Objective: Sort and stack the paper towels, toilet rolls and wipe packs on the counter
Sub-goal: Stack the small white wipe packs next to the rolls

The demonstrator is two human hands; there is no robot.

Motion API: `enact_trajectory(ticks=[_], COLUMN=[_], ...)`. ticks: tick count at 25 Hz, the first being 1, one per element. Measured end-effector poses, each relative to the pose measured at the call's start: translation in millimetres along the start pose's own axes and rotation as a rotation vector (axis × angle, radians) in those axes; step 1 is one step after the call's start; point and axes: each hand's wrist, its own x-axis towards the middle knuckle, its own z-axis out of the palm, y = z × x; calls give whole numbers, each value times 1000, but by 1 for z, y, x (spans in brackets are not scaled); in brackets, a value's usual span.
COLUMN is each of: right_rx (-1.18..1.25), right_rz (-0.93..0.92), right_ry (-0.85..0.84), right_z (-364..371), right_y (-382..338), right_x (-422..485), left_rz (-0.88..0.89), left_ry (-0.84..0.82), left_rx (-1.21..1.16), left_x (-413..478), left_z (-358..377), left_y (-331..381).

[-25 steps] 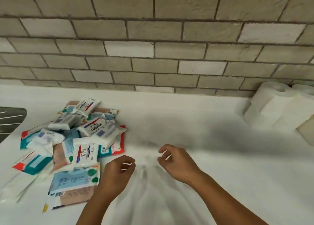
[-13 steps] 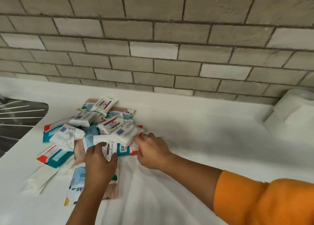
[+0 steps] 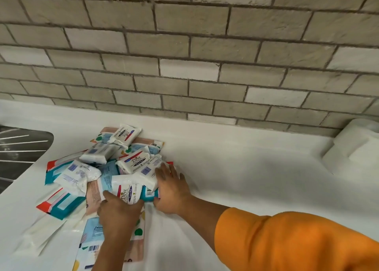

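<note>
A loose pile of wipe packs (image 3: 98,168) lies on the white counter (image 3: 246,178), left of centre. Most are white Dove packs, with teal, red and pink ones among them. My left hand (image 3: 118,211) grips the near edge of a white Dove wipe pack (image 3: 128,191) at the front of the pile. My right hand (image 3: 172,188) presses against the pile's right side, fingers spread over the packs and thumb under a teal wipe pack (image 3: 149,192). White paper rolls (image 3: 352,147) stand at the far right against the wall, partly cut off by the frame's edge.
A steel sink drainer (image 3: 20,147) sits at the far left edge. A grey brick wall (image 3: 184,65) backs the counter. A flat white packet (image 3: 39,236) lies at the near left of the pile.
Both hands moved left and forward from the bare counter onto the pile. The left hand closed on the Dove pack and the right hand settled on the pile's right edge.
</note>
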Motion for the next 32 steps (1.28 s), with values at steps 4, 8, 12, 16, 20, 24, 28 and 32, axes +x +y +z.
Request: enact_trajectory(ticks=[4, 8, 12, 16, 20, 24, 28, 32], right_rx=[8, -47, -56, 107, 841, 1553, 1751, 1737], right_rz=[12, 60, 31, 44, 262, 484, 617, 721], right_ry=[-32, -51, -41, 36, 140, 300, 429, 536], right_z=[-6, -10, -16, -25, -30, -28, -23, -30], right_y=[-8, -10, 2, 22, 55, 101, 157, 210], right_x=[15, 23, 25, 15, -7, -58, -114, -155], left_rz=[38, 68, 24, 78, 133, 169, 279, 418], left_ry=[31, 48, 37, -22, -111, -201, -333, -422], left_rx=[19, -87, -254, -519, -658, -712, -699, -607], left_x=[-4, -26, -42, -54, -64, -81, -105, -132], left_z=[-16, -38, -57, -71, -64, -42, -17, 15], left_y=[-3, 6, 14, 25, 38, 54, 79, 107])
